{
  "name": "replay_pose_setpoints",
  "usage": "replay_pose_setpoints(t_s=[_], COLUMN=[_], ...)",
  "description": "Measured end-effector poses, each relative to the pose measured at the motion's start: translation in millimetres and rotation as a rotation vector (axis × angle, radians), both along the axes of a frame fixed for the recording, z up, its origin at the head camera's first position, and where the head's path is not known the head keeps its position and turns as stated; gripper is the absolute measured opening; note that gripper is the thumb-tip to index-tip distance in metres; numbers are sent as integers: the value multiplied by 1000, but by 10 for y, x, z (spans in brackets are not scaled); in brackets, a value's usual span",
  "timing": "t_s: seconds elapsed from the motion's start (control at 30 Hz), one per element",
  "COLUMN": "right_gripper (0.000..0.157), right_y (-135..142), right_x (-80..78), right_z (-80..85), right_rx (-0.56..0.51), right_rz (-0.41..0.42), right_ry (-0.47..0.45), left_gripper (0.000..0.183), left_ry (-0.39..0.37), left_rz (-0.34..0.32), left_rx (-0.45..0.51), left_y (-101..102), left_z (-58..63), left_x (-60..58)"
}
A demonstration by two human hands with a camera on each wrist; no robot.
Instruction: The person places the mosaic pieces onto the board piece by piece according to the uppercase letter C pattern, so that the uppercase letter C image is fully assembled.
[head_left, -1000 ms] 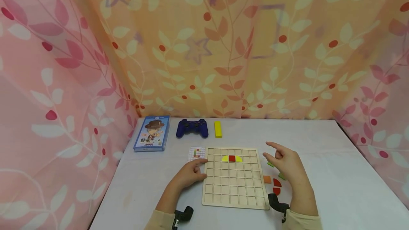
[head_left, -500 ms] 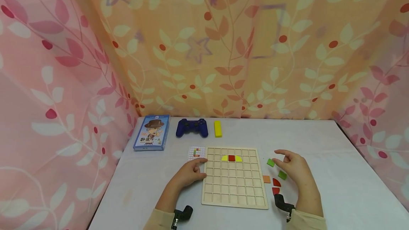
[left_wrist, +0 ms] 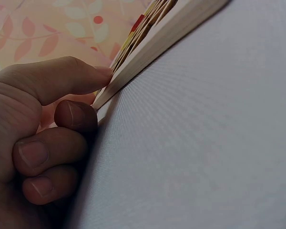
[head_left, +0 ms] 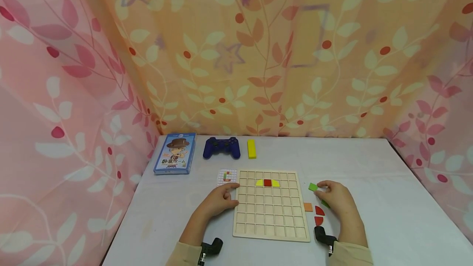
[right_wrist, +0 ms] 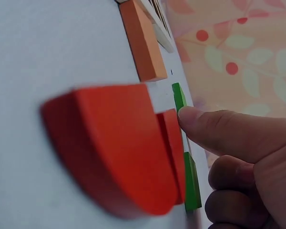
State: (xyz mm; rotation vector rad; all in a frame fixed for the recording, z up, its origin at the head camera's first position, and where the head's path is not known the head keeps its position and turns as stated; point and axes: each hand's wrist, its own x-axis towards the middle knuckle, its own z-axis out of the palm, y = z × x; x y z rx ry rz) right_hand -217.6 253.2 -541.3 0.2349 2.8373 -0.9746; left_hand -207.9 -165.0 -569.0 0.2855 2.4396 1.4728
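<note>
A wooden grid board [head_left: 271,218] lies on the white table, with two yellow quarter-round pieces and a red square [head_left: 267,182] in an upper row. My left hand [head_left: 218,201] rests at its left edge, forefinger and thumb spread apart and touching it; the other fingers curl in. On the right, my right hand [head_left: 339,200] has thumb and forefinger at the right corner of a green square tile [head_left: 313,186], pinching it on the table. The thumb [right_wrist: 195,119] meets that tile in the right wrist view; the forefinger is hidden there. A second green tile [right_wrist: 191,181] lies partly under the hand.
An orange square [head_left: 308,207] sits by the board's right edge, with two red quarter-round pieces [head_left: 319,211] nearby. A pattern card [head_left: 227,176] lies left of the board. Behind are a blue boxed game [head_left: 175,154], a game controller [head_left: 221,148] and a yellow block [head_left: 251,149].
My right hand has come down and back toward the board, its fingertips now at the upper green tile. The lower green tile is again partly covered. The left hand has stayed put.
</note>
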Motion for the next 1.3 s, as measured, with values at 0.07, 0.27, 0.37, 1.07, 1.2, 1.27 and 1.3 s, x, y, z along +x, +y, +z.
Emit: replay_pose_setpoints(t_s=[0.07, 0.27, 0.37, 1.07, 1.2, 1.27, 1.3], right_gripper=[43, 41, 41, 42, 41, 40, 40], right_y=[-4, -2, -5, -156, -237, -282, -305], right_x=[-1, 6, 12, 100, 146, 168, 179], right_z=[3, 0, -10, 430, 559, 617, 647], right_rx=[-1, 12, 18, -24, -29, -28, -28], right_rz=[-3, 4, 2, -3, 20, 35, 43], right_ry=[5, 20, 27, 143, 177, 190, 198], left_gripper=[55, 55, 55, 55, 56, 56, 56], left_ry=[-3, -4, -12, -11, -14, -20, -19], left_rz=[1, 8, 13, 20, 21, 23, 22], left_rx=[-1, -2, -1, 13, 8, 9, 12], left_y=[1, 10, 10, 9, 12, 15, 16], left_z=[9, 21, 19, 3, 11, 17, 18], left_x=[2, 13, 14, 16, 18, 17, 18])
